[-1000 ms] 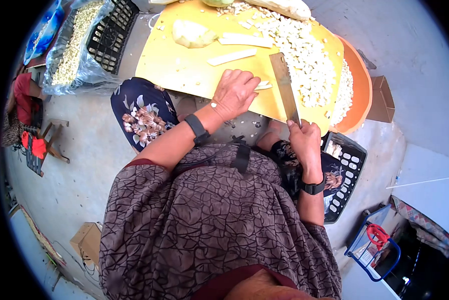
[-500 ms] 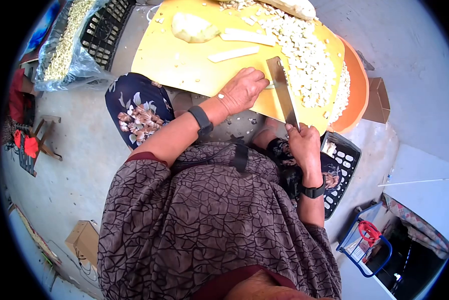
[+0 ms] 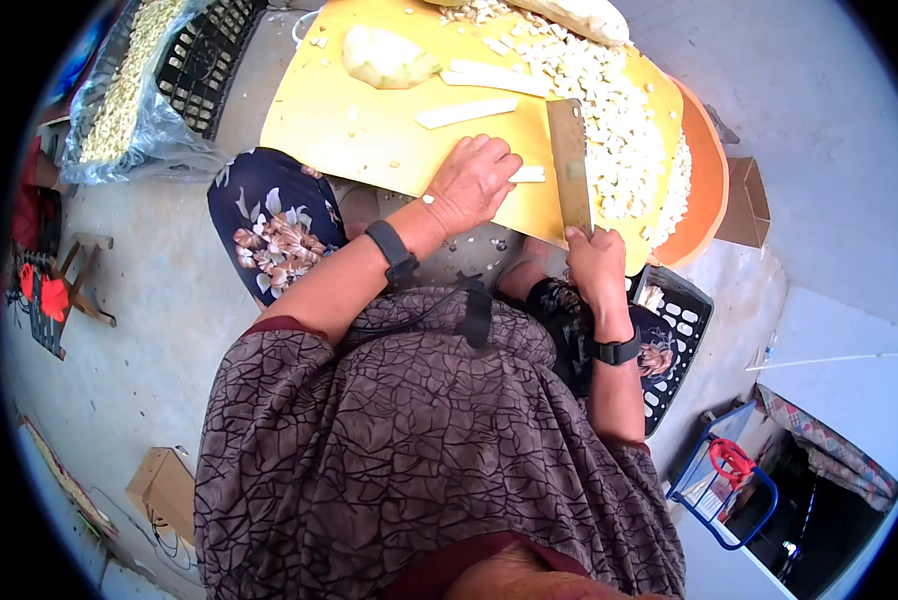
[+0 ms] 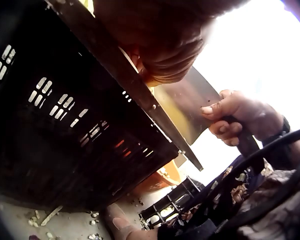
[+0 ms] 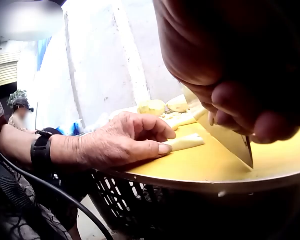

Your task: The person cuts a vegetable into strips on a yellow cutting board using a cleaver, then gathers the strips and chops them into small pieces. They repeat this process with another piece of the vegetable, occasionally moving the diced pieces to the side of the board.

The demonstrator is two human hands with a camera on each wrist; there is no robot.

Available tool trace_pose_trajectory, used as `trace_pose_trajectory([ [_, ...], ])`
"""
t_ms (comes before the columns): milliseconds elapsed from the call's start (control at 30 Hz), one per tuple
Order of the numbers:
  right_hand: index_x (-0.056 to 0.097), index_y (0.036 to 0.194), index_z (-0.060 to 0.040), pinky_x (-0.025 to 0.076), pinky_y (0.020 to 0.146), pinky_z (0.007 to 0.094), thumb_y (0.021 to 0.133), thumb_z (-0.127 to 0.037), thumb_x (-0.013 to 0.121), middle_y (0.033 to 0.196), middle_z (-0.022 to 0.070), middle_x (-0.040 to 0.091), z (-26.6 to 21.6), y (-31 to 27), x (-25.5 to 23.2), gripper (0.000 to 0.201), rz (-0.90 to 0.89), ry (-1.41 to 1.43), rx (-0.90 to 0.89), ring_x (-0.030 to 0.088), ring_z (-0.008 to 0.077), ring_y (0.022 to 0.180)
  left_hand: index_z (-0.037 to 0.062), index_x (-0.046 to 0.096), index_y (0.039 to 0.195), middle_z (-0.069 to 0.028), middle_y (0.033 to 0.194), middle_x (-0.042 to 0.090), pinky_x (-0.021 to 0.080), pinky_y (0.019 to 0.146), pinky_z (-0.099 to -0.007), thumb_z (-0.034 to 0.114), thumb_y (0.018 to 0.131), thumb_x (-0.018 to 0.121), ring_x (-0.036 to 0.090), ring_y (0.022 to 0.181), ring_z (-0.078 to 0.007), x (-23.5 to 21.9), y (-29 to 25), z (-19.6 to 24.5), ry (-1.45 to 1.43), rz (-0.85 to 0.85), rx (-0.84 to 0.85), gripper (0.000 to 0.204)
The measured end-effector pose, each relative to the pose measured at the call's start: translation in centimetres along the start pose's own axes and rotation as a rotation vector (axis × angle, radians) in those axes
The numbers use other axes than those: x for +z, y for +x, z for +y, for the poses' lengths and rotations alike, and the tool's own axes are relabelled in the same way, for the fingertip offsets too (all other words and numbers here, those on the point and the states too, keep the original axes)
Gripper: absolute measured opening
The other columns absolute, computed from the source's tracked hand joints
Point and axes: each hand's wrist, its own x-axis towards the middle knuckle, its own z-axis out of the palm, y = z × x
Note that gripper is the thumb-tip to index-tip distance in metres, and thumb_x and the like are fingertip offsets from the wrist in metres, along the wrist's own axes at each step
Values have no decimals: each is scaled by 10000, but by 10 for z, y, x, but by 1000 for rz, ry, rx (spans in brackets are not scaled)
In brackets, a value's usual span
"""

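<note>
My left hand [image 3: 472, 180] holds a pale vegetable strip [image 3: 529, 174] down near the front edge of the yellow board [image 3: 369, 140]. In the right wrist view its thumb and fingers pinch the strip [image 5: 187, 142], whose cut end points toward the blade. The handle of a cleaver [image 3: 571, 160] is in my right hand [image 3: 597, 265]; the blade stands just right of the strip, beside a heap of diced pieces [image 3: 619, 150]. Two longer strips [image 3: 467, 111] and a peeled chunk of vegetable [image 3: 389, 58] lie farther back on the board.
An orange basin [image 3: 707, 190] with diced pieces sits at the board's right edge, a black crate [image 3: 684, 315] below it. At the far left are a plastic-lined crate [image 3: 129, 110] of pieces and a small wooden stool [image 3: 87, 280]. A big pale vegetable [image 3: 584, 18] lies at the back.
My left hand with the strip moved right toward the cleaver, then back left. The cleaver's blade swung from slanting left to nearly straight away from me, by the diced heap.
</note>
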Motion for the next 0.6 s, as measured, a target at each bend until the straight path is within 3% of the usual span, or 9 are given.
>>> trace_pose_trajectory([
  [400, 690, 861, 105, 520, 727, 475, 883, -231, 666, 751, 326, 634, -16, -30, -17, 337, -41, -132, -52, 648, 482, 770, 43, 616, 922, -109, 877, 534, 470, 840, -400, 33, 801, 647, 553, 883, -305, 17, 5, -9, -61, -16, 61, 125],
  [600, 670, 780, 116, 521, 733, 466, 877, -207, 663, 772, 332, 635, -16, -7, -2, 337, 8, -231, -127, 645, 486, 804, 43, 614, 928, -112, 881, 535, 469, 841, -401, 33, 798, 651, 551, 893, -310, 16, 8, -10, -101, -28, 65, 135],
])
